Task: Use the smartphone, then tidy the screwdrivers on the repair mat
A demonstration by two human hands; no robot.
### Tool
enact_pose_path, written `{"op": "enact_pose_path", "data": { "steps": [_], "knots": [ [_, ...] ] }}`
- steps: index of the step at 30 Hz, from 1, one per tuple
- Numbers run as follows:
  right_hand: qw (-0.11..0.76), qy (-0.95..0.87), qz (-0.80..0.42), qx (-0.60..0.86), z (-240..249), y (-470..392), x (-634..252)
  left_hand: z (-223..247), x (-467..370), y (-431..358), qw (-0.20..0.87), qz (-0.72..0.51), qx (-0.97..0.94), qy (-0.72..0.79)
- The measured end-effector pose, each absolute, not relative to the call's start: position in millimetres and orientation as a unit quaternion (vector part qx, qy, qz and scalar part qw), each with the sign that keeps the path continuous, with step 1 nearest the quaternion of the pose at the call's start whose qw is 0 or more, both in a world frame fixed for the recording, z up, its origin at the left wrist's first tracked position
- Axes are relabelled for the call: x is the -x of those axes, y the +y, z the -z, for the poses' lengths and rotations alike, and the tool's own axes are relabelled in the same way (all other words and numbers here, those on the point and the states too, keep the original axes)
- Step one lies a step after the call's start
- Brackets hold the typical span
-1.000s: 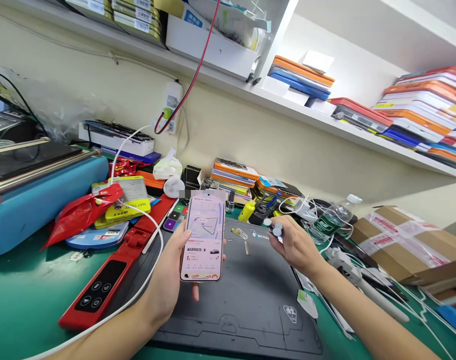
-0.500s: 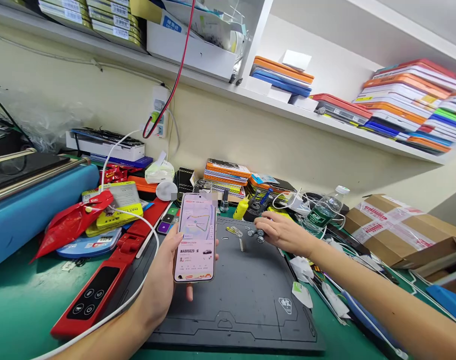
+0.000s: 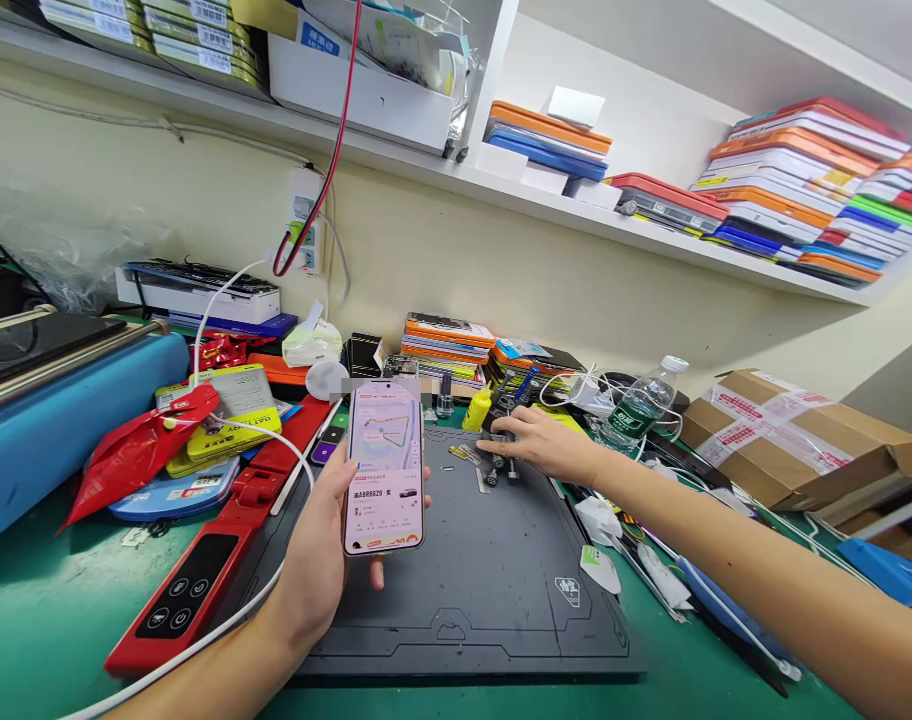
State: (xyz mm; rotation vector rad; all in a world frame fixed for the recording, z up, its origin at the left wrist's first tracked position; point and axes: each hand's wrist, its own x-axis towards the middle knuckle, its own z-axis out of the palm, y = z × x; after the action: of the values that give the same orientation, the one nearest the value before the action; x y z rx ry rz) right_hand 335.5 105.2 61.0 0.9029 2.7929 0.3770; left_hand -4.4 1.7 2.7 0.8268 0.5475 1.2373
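My left hand [image 3: 317, 540] is wrapped around a smartphone [image 3: 385, 470], held upright above the dark work mat [image 3: 471, 610]. Its lit screen shows a map with a route and a plate number below. At the mat's back edge, my right hand [image 3: 538, 440] has its fingers curled over small dark pieces with round ends [image 3: 495, 468]. The index finger points left and the thumb is mostly hidden. Beside these fingers lie a small yellowish metal strip [image 3: 463, 453] and a yellow bottle [image 3: 476, 410].
On the left lie a red tool with buttons [image 3: 182, 600], a red pouch [image 3: 141, 450] and a white cable [image 3: 295, 520]. A water bottle [image 3: 643, 405] and a taped cardboard box [image 3: 793, 430] stand to the right. Overhead runs a loaded shelf [image 3: 561, 205].
The round-ended pieces under my right hand have turned, and its index finger now reaches further left. The view has shifted slightly. My left hand still holds the smartphone; its map picture differs.
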Motion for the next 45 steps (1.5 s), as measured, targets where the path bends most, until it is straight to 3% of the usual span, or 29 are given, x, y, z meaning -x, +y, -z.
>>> {"op": "enact_pose_path", "data": {
  "steps": [19, 37, 45],
  "knots": [
    [0.047, 0.907, -0.021, -0.418, -49, 86, -330, -9, 0, -4, 0.675, -0.569, -0.382, 0.273],
    [0.058, 0.886, -0.044, -0.458, -49, 76, -351, -5, -1, 0, 0.681, -0.565, -0.391, 0.253],
    [-0.02, 0.895, -0.016, -0.445, -54, 50, -325, -8, -1, 6, 0.709, -0.556, -0.392, 0.187]
  ]
}}
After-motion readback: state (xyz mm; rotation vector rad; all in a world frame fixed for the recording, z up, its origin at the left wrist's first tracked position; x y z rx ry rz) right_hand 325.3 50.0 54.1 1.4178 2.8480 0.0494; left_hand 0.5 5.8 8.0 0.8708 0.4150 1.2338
